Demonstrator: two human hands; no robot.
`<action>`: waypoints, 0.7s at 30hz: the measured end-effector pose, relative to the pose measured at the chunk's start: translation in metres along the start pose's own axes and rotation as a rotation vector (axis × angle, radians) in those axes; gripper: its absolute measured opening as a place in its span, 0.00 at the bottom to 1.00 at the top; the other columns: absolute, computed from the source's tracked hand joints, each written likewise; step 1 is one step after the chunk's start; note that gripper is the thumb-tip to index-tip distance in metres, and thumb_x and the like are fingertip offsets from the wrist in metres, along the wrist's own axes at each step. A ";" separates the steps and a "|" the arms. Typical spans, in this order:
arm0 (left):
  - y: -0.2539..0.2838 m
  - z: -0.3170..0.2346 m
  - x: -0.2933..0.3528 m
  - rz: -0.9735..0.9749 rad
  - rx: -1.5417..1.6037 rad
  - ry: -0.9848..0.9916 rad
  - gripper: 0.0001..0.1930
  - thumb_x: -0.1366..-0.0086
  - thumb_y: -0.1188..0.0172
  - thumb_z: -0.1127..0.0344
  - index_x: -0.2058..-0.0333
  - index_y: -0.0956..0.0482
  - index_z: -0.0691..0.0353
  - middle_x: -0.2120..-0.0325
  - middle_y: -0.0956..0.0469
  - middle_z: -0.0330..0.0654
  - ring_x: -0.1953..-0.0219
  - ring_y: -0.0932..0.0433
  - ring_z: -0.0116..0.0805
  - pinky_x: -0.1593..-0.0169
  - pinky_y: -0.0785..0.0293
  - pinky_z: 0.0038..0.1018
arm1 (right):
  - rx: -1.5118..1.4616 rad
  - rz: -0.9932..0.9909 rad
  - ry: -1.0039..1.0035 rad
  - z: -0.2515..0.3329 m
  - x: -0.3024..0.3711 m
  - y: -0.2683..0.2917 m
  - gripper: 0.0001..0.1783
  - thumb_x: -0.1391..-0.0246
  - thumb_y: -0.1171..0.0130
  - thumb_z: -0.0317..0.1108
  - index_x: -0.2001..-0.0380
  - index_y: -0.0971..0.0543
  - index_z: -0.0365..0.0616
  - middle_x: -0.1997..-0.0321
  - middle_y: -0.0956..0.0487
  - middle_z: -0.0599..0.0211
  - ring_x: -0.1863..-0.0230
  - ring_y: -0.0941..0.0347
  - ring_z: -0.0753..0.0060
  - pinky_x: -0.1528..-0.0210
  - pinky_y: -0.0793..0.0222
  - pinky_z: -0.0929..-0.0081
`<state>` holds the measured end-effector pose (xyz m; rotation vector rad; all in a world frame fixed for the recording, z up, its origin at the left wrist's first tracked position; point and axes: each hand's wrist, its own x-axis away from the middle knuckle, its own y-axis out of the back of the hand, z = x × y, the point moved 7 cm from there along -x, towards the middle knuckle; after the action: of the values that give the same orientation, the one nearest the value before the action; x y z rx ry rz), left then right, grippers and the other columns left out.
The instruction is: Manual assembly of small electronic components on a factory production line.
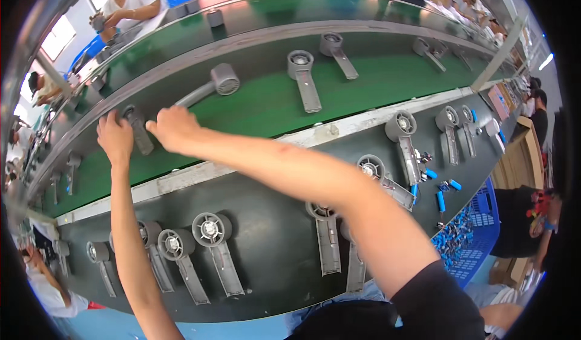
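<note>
Both my arms reach over a green conveyor belt (260,107). My left hand (115,137) is beside a grey handheld-fan housing (140,135), its fingers bent but apart; whether they touch the housing's round head I cannot tell. On the other side of that housing is my right hand (172,129), thumb and fingers apart, with nothing visible in its grasp. Just behind the right hand, the handle of another fan housing (226,79) slants down and its end is hidden. Two open-backed fan housings (307,89) (340,55) lie farther right on the belt.
Nearer me, a dark worktable (272,243) carries several fan housings (213,234) with open handles. Blue cylindrical cells (440,202) lie at its right, beside a blue basket (484,243) of similar parts. A metal rail (315,135) divides table and belt. A person (130,7) works across the belt.
</note>
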<state>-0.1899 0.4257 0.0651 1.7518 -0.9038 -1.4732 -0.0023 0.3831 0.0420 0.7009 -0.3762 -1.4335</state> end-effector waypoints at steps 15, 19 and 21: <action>-0.001 -0.157 0.044 0.292 0.283 -0.606 0.18 0.40 0.38 0.70 0.51 0.23 0.66 0.47 0.27 0.59 0.45 0.29 0.58 0.40 0.34 0.43 | 0.289 -0.656 -0.409 -0.175 0.321 0.380 0.25 0.43 0.42 0.54 0.72 0.16 0.39 0.77 0.18 0.55 0.72 0.19 0.56 0.65 0.26 0.61; 0.094 -0.178 0.106 0.259 0.242 -0.710 0.16 0.40 0.44 0.79 0.51 0.26 0.68 0.50 0.29 0.57 0.47 0.29 0.60 0.45 0.33 0.42 | 0.363 -0.908 -0.751 -0.265 0.475 0.461 0.27 0.43 0.42 0.54 0.70 0.16 0.36 0.75 0.18 0.52 0.71 0.21 0.52 0.63 0.27 0.58; 0.143 -0.182 0.150 0.280 0.331 -0.690 0.14 0.40 0.46 0.79 0.54 0.28 0.73 0.53 0.31 0.56 0.50 0.29 0.60 0.48 0.32 0.40 | 0.566 -1.106 -0.703 -0.284 0.531 0.484 0.25 0.43 0.41 0.53 0.67 0.16 0.38 0.67 0.18 0.52 0.63 0.22 0.52 0.57 0.28 0.58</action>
<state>-0.0037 0.2329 0.1311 1.2377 -1.7495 -1.8352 0.6147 -0.0813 0.0493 0.8869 -1.0739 -2.6893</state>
